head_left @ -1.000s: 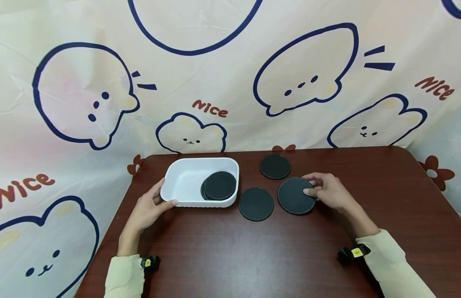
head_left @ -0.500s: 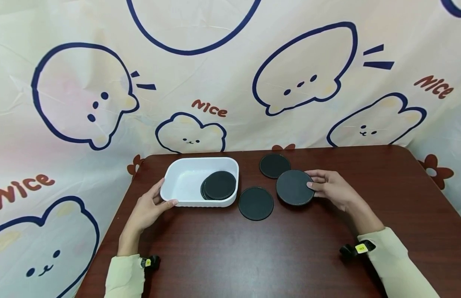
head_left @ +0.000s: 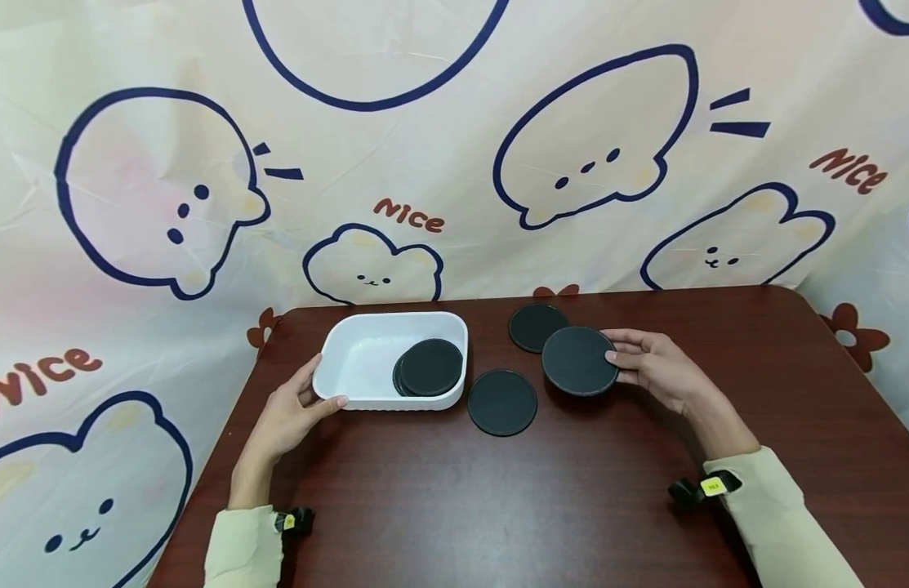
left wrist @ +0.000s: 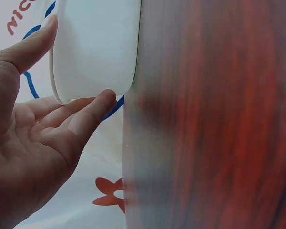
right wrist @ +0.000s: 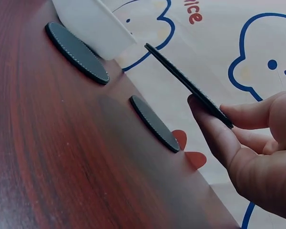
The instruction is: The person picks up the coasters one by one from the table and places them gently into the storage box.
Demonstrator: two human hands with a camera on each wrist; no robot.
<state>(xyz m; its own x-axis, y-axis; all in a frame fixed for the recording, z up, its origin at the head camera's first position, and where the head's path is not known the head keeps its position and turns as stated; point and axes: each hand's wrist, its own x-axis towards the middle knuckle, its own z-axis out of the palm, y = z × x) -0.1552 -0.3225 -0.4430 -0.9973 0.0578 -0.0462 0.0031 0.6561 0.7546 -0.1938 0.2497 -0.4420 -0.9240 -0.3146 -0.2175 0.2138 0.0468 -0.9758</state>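
My right hand (head_left: pixel 663 367) pinches a round black coaster (head_left: pixel 577 361) by its right edge, thumb on top and fingers beneath. In the right wrist view this coaster (right wrist: pixel 181 78) is up off the table, tilted, its stitched rim showing. A white plastic tub (head_left: pixel 357 359) stands to the left, and my left hand (head_left: pixel 288 412) holds its near left corner between thumb and fingers. Overlapping black coasters (head_left: pixel 432 367) lie in the right part of the tub. Flat on the table are another coaster (head_left: pixel 502 403) just right of the tub and one (head_left: pixel 533 328) farther back.
The brown wooden table (head_left: pixel 454 506) ends at a far edge just behind the tub and the back coaster. Beyond it hangs a pale cloth (head_left: pixel 469 245) with cartoon drawings. Small black devices (head_left: pixel 704 487) are strapped on both wrists.
The right hand has raised its coaster off the table and carried it slightly back and left, where it now partly overlaps the back coaster. The left hand and tub have stayed put.
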